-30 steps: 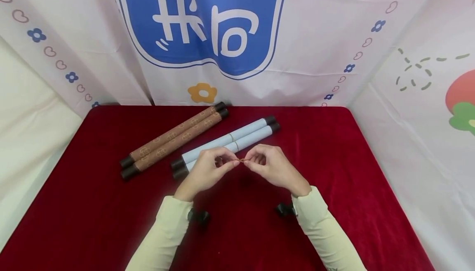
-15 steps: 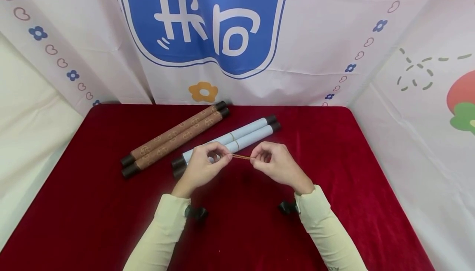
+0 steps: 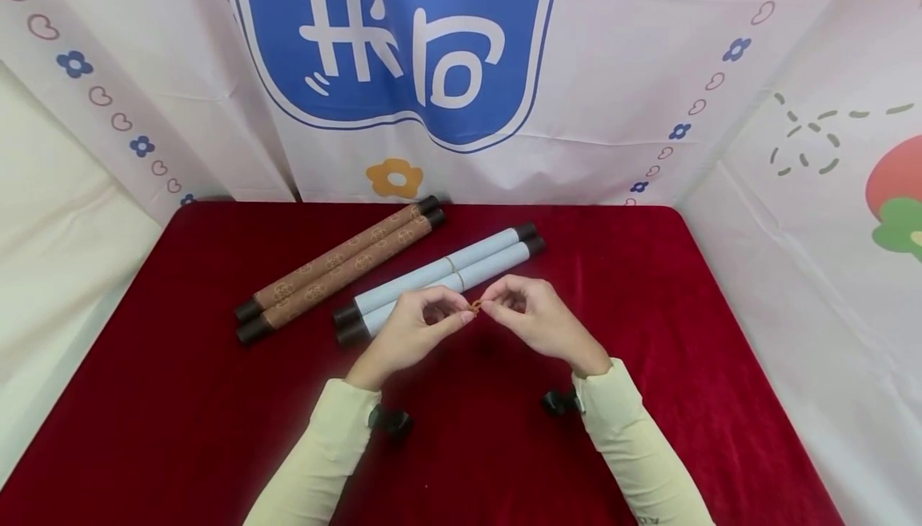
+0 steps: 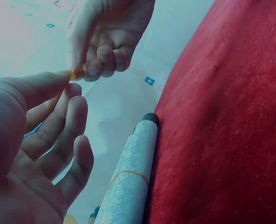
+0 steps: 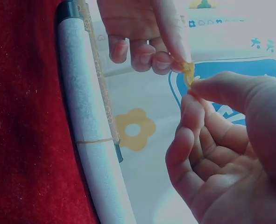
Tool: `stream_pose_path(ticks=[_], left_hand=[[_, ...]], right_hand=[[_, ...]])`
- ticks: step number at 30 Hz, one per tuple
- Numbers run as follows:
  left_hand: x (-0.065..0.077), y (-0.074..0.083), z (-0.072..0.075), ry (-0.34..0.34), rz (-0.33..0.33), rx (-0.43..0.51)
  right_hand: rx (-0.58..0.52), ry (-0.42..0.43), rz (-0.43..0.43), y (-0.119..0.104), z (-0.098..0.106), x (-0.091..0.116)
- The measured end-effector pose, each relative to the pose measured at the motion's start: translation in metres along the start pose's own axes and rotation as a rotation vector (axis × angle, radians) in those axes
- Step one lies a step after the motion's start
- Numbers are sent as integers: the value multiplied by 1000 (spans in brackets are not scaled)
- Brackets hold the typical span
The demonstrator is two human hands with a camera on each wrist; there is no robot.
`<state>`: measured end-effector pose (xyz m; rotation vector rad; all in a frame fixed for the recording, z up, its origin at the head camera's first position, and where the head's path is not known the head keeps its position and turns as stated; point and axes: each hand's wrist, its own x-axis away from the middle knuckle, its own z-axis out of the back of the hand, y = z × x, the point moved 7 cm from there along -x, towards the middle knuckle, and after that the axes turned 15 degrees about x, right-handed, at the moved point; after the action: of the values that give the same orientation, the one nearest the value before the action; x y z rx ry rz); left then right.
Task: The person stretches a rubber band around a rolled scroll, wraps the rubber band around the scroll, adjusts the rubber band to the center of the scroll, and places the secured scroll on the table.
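Note:
Thumb and fingertips of my left hand (image 3: 418, 324) pinch a yellow-orange rubber band (image 5: 188, 70). My right hand (image 3: 539, 319) pinches the same band from the other side, so the fingertips of both hands nearly meet. The band looks slack and bunched in the right wrist view. Just beyond the hands, on the red cloth, lies a pair of light blue scrolls (image 3: 410, 279) with black end caps. Another thin rubber band (image 5: 95, 141) circles the blue pair near its middle. Part of the nearer blue scroll is hidden behind my left hand.
Two brown patterned scrolls (image 3: 338, 268), also black-capped, lie side by side to the left of the blue ones. The red velvet cloth (image 3: 648, 334) covers the table. White printed curtains (image 3: 605, 70) stand at its back and sides.
The rubber band was bunched a second ago, was pulled taut between the hands half a second ago, and is slack again now. My left hand has come back toward the right one.

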<state>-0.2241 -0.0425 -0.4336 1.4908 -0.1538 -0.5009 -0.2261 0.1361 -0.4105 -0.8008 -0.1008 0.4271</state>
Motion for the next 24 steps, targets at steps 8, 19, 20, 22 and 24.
stream_pose_path(ticks=[8, 19, 20, 22, 24], left_hand=[[1, 3, -1, 24, 8, 0], [0, 7, -4, 6, -5, 3], [1, 7, -4, 3, -6, 2], [1, 7, -4, -3, -3, 1], [1, 6, -3, -2, 5, -5]], right_hand=[[29, 60, 16, -2, 3, 0], [49, 66, 39, -4, 0, -1], [50, 63, 36, -3, 0, -1], [54, 52, 41, -3, -1, -1], [60, 47, 48, -3, -1, -1]])
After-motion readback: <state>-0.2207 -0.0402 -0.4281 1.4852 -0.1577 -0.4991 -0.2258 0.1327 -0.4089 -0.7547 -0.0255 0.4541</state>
